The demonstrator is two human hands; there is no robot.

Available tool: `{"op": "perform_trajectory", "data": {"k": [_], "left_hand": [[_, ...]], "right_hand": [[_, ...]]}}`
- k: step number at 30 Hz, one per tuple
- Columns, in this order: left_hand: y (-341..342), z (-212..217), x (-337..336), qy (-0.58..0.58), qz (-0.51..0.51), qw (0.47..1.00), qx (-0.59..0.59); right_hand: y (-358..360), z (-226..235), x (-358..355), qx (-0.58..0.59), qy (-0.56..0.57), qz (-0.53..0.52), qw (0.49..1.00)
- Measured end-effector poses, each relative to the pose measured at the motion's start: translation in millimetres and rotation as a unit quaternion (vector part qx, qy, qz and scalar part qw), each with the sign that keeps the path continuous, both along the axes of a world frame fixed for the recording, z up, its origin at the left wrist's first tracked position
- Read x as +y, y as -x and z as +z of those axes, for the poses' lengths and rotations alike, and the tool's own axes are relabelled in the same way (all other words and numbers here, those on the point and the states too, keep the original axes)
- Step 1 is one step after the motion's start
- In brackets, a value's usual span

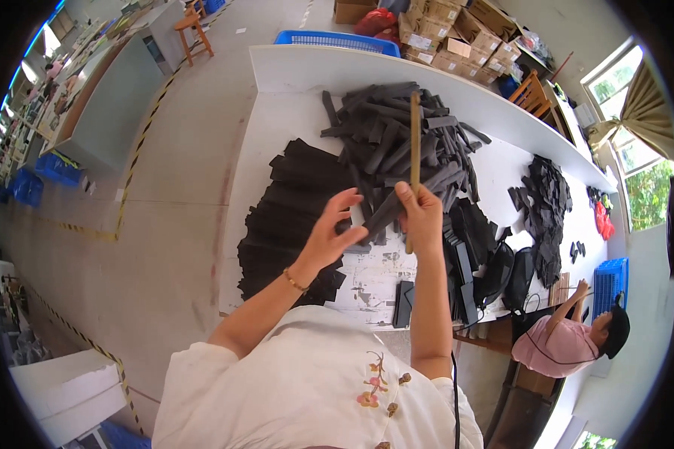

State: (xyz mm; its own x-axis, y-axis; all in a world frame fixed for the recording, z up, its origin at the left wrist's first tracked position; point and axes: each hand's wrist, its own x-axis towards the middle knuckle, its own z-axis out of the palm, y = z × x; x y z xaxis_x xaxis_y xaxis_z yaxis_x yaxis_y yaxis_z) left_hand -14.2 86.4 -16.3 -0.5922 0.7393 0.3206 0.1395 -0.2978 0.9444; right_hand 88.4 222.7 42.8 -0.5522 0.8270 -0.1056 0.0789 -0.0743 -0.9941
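My right hand (423, 217) is closed around a thin wooden stick (416, 142) that stands lengthwise away from me. A dark grey tube-like piece (384, 214) slants from beside that hand toward my left hand; whether the right fingers also grip it is unclear. My left hand (331, 238) is open, thumb and fingers spread, close to the near end of this piece. Beyond both hands lies a heap of dark grey rolled pieces (389, 127). To the left, flat black fabric pieces (296, 202) overlap in a fanned stack, partly behind my left hand.
The white table (367, 288) has a raised panel (442, 78) along its far side. Black pouches (505, 273) and another black pile (543, 209) lie to the right. A person in pink (558, 340) works there beside a blue crate (610, 284). Cartons (457, 37) stand beyond the panel.
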Motion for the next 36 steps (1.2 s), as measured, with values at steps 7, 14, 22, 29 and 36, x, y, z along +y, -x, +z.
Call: {"op": "perform_trajectory", "data": {"k": [7, 14, 22, 29, 36], "left_hand": [[-53.5, -69.1, -31.9, 0.312, -0.393, 0.852, -0.151], [5.9, -14.0, 10.4, 0.022, -0.064, 0.979, -0.191], [26.4, -26.3, 26.2, 0.059, -0.043, 0.958, -0.277], [15.2, -16.3, 28.6, 0.019, -0.016, 0.929, -0.370], [32.5, -21.9, 40.1, 0.008, 0.038, 0.883, -0.468]], "right_hand": [[10.0, -14.6, 44.1, 0.105, -0.030, -0.203, 0.973], [5.0, -24.2, 9.5, -0.024, 0.003, 0.019, 1.000], [2.7, -64.7, -23.5, 0.040, 0.061, 0.060, 0.996], [-5.9, -82.3, -33.6, 0.039, 0.078, 0.068, 0.994], [-3.7, -76.4, -40.2, 0.043, 0.044, 0.089, 0.994]]}}
